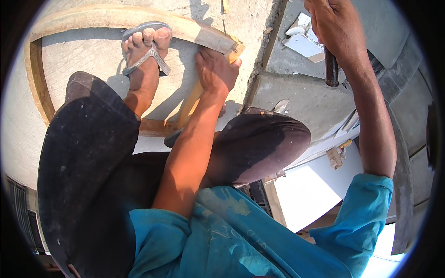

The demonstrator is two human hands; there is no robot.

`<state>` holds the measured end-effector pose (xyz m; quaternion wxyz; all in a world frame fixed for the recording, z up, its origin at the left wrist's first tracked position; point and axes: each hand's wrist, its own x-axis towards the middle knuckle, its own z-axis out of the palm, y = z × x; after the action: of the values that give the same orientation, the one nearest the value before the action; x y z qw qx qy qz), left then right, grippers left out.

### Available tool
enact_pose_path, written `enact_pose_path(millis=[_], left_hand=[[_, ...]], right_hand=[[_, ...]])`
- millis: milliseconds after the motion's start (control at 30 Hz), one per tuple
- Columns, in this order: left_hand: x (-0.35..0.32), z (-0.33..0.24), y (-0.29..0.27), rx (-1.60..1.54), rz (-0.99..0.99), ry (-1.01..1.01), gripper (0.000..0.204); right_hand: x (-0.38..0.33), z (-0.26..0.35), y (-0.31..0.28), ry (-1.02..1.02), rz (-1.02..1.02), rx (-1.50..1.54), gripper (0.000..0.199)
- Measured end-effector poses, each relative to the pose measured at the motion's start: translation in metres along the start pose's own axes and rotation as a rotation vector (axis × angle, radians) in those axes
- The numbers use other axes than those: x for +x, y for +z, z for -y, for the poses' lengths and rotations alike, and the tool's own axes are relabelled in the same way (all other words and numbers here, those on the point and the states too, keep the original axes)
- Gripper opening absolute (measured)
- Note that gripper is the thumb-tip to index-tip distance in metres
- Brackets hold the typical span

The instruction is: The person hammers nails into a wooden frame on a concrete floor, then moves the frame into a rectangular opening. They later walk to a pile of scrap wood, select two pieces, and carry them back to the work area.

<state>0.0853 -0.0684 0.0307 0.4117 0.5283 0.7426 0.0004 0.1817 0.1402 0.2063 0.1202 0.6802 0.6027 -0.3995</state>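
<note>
On my remote feed, I see a pale concrete floor (83, 56) carrying a curved wooden frame (92, 17) and a sandalled foot (144, 69) whose toes overlap it. Past a rough seam (254, 76), broken white pieces (303, 45) lie on grey slabs (293, 95).

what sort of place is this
Probably a building site or makeshift outdoor work area: a wooden frame lies on rough, sunlit concrete ground, and broken white pieces lie on a grey slab nearby.
</note>
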Motion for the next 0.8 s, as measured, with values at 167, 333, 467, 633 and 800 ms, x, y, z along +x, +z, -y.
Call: enact_pose_path(millis=[167, 333, 467, 633, 800], left_hand=[[0.001, 0.001, 0.003, 0.094, -0.005, 0.06, 0.083], [0.0, 0.003, 0.004, 0.123, 0.032, 0.021, 0.085], [0.001, 0.003, 0.0, 0.08, 0.044, 0.036, 0.081], [0.006, 0.004, 0.0, 0.17, -0.008, 0.145, 0.074], [0.001, 0.006, 0.003, 0.164, 0.124, 0.059, 0.075]], right_hand=[[-0.006, -0.042, 0.025, -0.259, 0.411, -0.331, 0.038], [0.005, 0.023, 0.002, -0.244, -0.114, -0.153, 0.028], [0.008, -0.026, 0.017, -0.065, 0.023, -0.371, 0.042], [0.005, -0.025, 0.016, -0.253, 0.3, -0.535, 0.038], [0.009, 0.031, -0.001, -0.261, -0.155, -0.291, 0.027]])
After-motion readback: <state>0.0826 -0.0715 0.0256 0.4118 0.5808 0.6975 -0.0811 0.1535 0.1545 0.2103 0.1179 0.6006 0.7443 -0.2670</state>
